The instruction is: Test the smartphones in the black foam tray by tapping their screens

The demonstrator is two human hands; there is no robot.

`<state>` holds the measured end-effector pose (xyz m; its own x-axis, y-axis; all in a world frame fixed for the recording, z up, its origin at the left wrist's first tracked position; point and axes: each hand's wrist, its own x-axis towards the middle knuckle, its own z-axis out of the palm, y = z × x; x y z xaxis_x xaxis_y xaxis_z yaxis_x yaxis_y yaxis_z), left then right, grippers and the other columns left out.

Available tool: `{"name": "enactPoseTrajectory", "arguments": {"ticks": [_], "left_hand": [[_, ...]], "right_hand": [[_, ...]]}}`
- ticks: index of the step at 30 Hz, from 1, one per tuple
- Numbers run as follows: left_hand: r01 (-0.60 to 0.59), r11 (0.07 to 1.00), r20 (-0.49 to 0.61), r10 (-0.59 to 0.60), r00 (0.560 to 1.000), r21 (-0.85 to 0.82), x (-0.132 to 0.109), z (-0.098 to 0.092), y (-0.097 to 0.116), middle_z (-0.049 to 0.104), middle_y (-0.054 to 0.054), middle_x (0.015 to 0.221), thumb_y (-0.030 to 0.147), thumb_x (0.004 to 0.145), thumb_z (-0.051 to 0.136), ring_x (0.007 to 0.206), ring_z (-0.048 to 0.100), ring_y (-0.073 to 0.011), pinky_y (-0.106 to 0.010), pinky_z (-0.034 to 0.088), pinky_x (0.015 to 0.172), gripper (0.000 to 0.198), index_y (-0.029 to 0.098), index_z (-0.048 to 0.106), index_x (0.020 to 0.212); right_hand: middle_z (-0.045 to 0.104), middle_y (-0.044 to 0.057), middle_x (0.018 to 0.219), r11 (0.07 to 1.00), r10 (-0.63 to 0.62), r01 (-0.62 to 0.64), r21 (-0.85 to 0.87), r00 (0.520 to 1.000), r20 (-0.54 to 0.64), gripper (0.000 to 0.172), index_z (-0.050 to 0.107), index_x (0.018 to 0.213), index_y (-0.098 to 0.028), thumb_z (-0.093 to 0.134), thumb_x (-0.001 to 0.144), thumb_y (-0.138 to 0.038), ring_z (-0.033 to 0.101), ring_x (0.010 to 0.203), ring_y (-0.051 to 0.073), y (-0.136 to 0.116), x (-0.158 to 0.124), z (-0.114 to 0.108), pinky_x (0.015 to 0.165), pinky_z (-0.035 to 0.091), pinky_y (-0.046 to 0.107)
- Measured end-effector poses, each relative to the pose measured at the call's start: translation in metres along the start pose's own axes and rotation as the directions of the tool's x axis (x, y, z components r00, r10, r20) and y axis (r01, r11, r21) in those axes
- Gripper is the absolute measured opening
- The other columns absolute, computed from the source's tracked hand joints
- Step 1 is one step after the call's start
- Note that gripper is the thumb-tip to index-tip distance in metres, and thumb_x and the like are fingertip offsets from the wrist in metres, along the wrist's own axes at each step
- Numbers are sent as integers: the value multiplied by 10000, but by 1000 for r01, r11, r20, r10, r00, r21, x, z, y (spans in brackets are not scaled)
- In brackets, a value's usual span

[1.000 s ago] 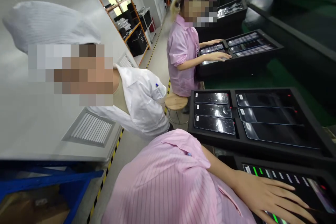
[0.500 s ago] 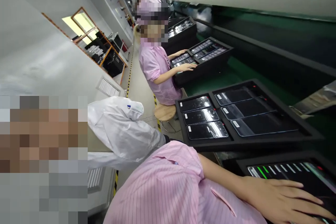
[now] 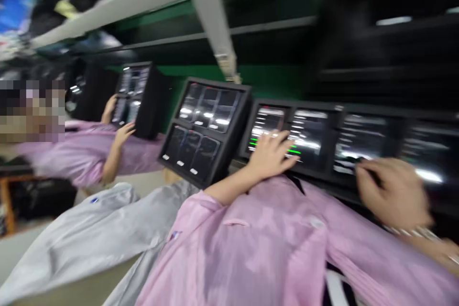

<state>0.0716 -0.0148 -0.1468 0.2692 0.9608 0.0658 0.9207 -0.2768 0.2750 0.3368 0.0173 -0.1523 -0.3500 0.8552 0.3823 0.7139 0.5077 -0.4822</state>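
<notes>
**"What's the left hand [image 3: 269,157] doing?"**

"Lying spread, fingers fanned over a lit phone [image 3: 268,124] in a long black tray [image 3: 322,111], close to the green bars on its screen."

**"And the right hand [image 3: 390,191]?"**

"Blurred, further along the same tray, fingers curled toward another phone [image 3: 353,153]. Might be pinching something dark; I can't tell from here."

**"Where do those phones sit?"**

"In the tray's compartments, side by side, just past the pink striped smock [image 3: 258,253]."

**"Who else is there?"**

"A co-worker in pink [image 3: 89,155], both hands on a farther tray [image 3: 132,100]. Between them stands a black tray of six phones [image 3: 206,129]. A white-coated sleeve [image 3: 89,234] lies nearer."
</notes>
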Motion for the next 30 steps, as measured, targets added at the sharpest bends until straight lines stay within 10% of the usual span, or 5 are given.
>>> {"name": "enactPoseTrajectory", "arguments": {"ticks": [8,30], "left_hand": [[65,996,-106,-71,992,-58,12,7,-9,575,-142,1504,537,983,592,1468,426,-365,-620,230,1292,514,204,631,1372],[179,984,47,-179,983,-1,35,4,1,358,-162,1685,700,907,631,1602,167,-477,-736,93,1277,764,246,538,1513]], "right_hand": [[692,184,1260,990,136,-132,-57,987,84,345,639,1186,-160,523,964,-396,567,1311,353,19,-14,6,1187,406,600],[466,236,1571,984,114,-78,-159,966,232,709,475,1499,-96,483,1004,-603,319,1527,413,16,-1,15,1259,163,697]]}}
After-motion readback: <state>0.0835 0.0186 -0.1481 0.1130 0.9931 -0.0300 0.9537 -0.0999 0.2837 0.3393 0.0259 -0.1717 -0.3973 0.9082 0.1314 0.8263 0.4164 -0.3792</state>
